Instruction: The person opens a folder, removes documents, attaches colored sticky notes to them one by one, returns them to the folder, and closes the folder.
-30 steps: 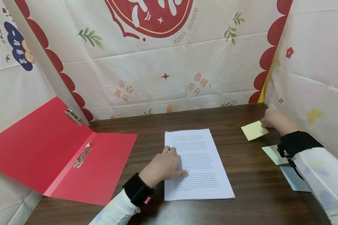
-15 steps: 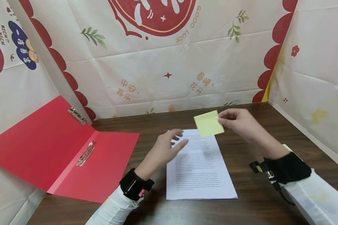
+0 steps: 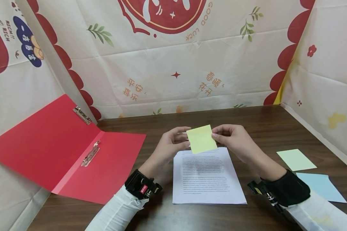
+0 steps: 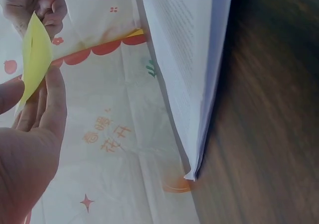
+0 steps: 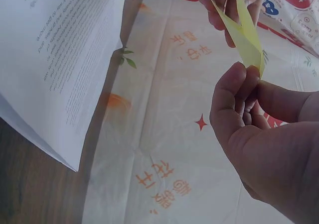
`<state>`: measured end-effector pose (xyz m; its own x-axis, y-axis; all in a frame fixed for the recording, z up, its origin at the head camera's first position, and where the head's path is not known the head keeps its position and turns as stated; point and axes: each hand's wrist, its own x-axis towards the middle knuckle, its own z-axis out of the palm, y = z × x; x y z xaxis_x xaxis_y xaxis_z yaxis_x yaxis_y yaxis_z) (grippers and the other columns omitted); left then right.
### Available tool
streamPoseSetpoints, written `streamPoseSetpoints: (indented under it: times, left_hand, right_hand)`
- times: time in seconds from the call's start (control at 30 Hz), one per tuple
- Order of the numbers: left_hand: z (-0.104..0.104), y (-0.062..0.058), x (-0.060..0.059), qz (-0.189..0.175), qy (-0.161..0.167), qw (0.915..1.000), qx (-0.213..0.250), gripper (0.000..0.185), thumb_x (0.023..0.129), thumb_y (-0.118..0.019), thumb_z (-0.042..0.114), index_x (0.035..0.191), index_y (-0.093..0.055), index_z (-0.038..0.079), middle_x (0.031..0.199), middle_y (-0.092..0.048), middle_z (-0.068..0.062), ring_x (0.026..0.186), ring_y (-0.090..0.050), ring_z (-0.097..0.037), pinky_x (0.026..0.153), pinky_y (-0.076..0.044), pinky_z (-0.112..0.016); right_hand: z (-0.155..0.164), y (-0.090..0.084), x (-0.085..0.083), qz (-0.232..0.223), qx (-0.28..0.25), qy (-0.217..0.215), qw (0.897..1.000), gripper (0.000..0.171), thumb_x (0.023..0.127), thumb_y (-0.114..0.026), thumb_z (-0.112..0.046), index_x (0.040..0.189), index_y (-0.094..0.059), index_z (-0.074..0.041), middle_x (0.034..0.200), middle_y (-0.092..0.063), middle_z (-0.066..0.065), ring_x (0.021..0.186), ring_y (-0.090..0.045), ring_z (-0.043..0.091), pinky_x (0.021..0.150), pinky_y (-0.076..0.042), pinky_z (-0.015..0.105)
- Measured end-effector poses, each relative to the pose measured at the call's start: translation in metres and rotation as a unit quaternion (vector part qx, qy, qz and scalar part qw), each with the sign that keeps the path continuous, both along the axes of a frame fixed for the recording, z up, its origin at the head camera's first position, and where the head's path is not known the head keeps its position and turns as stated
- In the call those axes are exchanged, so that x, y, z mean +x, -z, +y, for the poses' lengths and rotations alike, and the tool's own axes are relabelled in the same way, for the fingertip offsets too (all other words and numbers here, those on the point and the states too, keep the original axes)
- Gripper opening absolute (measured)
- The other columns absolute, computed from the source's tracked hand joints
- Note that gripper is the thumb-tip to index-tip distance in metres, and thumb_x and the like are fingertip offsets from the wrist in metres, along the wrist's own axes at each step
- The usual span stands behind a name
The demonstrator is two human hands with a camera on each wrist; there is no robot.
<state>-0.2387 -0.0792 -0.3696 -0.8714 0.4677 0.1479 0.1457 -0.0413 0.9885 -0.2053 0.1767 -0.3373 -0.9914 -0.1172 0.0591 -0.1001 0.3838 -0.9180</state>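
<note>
A yellow sticky note [image 3: 202,139] is held up above the far end of a stack of printed paper [image 3: 209,179]. My right hand [image 3: 234,139] pinches its right edge between thumb and fingers. The right wrist view shows the sticky note [image 5: 246,40] spreading into two leaves from that pinch. My left hand [image 3: 173,141] is at the opposite edge, thumb and fingers apart and loosely bent. In the left wrist view, the left thumb [image 4: 11,94] overlaps the near side of the note [image 4: 36,57], with the fingers beyond it.
A red folder [image 3: 115,160] with metal clips lies open on the left, its cover leaning up. On the right lie a pale green sticky note [image 3: 296,159] and a light blue one [image 3: 321,186]. Printed cloth [image 3: 150,64] walls the brown table [image 3: 162,221] at back and sides.
The right hand lifted the yellow sticky note from the right side and carried it left over the paper stack. The left hand rose off the paper and came to the note's left edge.
</note>
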Motion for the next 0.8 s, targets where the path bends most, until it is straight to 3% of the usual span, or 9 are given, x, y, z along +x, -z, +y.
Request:
streamPoseSetpoints:
  times: [0.2,0.5,0.57,0.63,0.67,0.7,0.73,0.77,0.8]
  left_hand:
    - [-0.002,0.000,-0.002,0.004,0.016,0.9997,0.016,0.057,0.098,-0.064,-0.008,0.150,-0.056,0.013,0.134,-0.071,-0.022,0.105,-0.073,-0.017,0.095,-0.063,-0.035]
    - [-0.001,0.000,-0.001,0.022,-0.001,0.9998,0.004,0.046,0.100,-0.065,-0.005,0.144,-0.063,0.006,0.138,-0.070,-0.021,0.108,-0.074,-0.015,0.089,-0.062,-0.026]
    - [0.000,0.000,-0.001,0.025,-0.013,0.9996,0.002,0.039,0.101,-0.065,-0.003,0.139,-0.066,0.004,0.137,-0.071,-0.020,0.108,-0.073,-0.014,0.089,-0.062,-0.025]
    - [0.000,0.000,-0.001,0.027,-0.024,0.9993,0.005,0.036,0.101,-0.066,-0.003,0.137,-0.068,0.003,0.136,-0.072,-0.020,0.107,-0.073,-0.014,0.089,-0.062,-0.025]
    - [0.000,0.000,-0.001,0.028,-0.029,0.9992,0.005,0.035,0.101,-0.066,-0.002,0.136,-0.068,0.003,0.136,-0.072,-0.020,0.106,-0.073,-0.014,0.088,-0.062,-0.024]
    - [0.000,0.001,-0.001,0.030,-0.032,0.9990,0.006,0.034,0.101,-0.067,-0.002,0.135,-0.069,0.001,0.135,-0.073,-0.020,0.106,-0.073,-0.013,0.089,-0.062,-0.024]
    - [0.000,0.000,-0.001,0.029,-0.036,0.9989,0.005,0.034,0.101,-0.067,-0.001,0.135,-0.069,0.002,0.134,-0.073,-0.020,0.105,-0.073,-0.013,0.088,-0.062,-0.024]
    - [0.000,0.001,-0.001,0.028,-0.036,0.9989,0.007,0.034,0.101,-0.067,-0.001,0.135,-0.069,0.001,0.134,-0.073,-0.020,0.106,-0.073,-0.013,0.088,-0.062,-0.025]
    - [-0.001,0.001,-0.001,0.028,-0.036,0.9989,0.007,0.034,0.101,-0.067,-0.001,0.135,-0.069,0.001,0.134,-0.073,-0.020,0.106,-0.073,-0.012,0.088,-0.062,-0.025]
  right_hand:
    - [-0.002,0.002,0.000,-0.010,-0.009,0.002,1.000,0.032,0.104,-0.069,-0.013,0.128,-0.069,0.007,0.121,-0.071,0.024,0.093,-0.068,0.024,0.082,-0.063,0.025]
    - [-0.009,0.004,0.002,-0.037,-0.019,-0.013,0.999,0.035,0.104,-0.069,-0.015,0.133,-0.066,0.006,0.123,-0.069,0.024,0.094,-0.071,0.023,0.087,-0.066,0.033]
    - [-0.010,0.004,0.004,-0.020,-0.001,-0.015,1.000,0.034,0.104,-0.070,-0.018,0.131,-0.068,0.004,0.120,-0.071,0.022,0.092,-0.072,0.024,0.085,-0.066,0.033]
    - [-0.010,0.004,0.007,0.052,0.048,-0.015,0.997,0.032,0.104,-0.072,-0.022,0.128,-0.070,-0.001,0.116,-0.073,0.016,0.091,-0.069,0.020,0.082,-0.064,0.028]
    - [-0.010,0.005,0.008,0.111,0.079,-0.023,0.990,0.032,0.102,-0.074,-0.023,0.127,-0.071,-0.003,0.115,-0.074,0.014,0.093,-0.070,0.021,0.082,-0.064,0.030]
    - [-0.009,0.005,0.009,0.177,0.118,-0.033,0.977,0.034,0.100,-0.077,-0.024,0.126,-0.072,-0.004,0.116,-0.074,0.012,0.097,-0.070,0.021,0.083,-0.063,0.031]
    - [-0.009,0.005,0.010,0.252,0.163,-0.045,0.953,0.036,0.097,-0.081,-0.026,0.125,-0.073,-0.005,0.118,-0.074,0.010,0.101,-0.070,0.022,0.085,-0.063,0.033]
    - [-0.010,0.005,0.011,0.330,0.211,-0.054,0.918,0.039,0.095,-0.082,-0.031,0.125,-0.074,-0.006,0.120,-0.074,0.009,0.105,-0.070,0.024,0.088,-0.062,0.037]
    - [-0.011,0.005,0.012,0.403,0.253,-0.066,0.877,0.043,0.094,-0.083,-0.035,0.125,-0.074,-0.006,0.124,-0.074,0.010,0.111,-0.069,0.026,0.093,-0.062,0.041]
